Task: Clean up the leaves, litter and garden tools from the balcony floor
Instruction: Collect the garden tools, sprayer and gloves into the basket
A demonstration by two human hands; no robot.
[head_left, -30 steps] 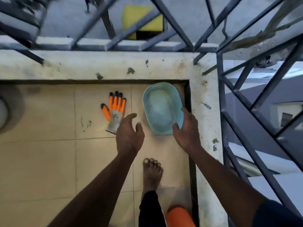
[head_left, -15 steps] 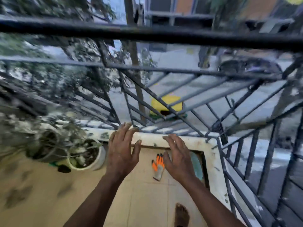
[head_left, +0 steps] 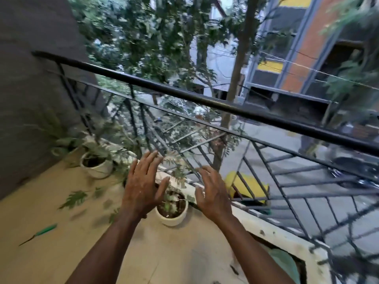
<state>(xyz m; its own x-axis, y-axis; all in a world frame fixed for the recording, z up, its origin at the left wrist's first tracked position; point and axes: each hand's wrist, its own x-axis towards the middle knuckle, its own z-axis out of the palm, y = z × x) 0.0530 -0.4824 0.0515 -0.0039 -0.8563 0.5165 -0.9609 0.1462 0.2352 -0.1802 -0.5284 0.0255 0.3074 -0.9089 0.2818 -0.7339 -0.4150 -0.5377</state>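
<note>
Now the head view has swung up from the corner. The left hand (head_left: 143, 193) and right hand (head_left: 213, 193), lately by the teal basin (head_left: 283, 263), are raised with fingers spread, holding nothing. Feathery leaves (head_left: 73, 198) and a slim green-handled tool (head_left: 39, 234) lie on the smooth beige floor tiles (head_left: 51, 259) at left, so collecting likely resumes there. A round white pot (head_left: 172, 216) stands beyond the hands.
</note>
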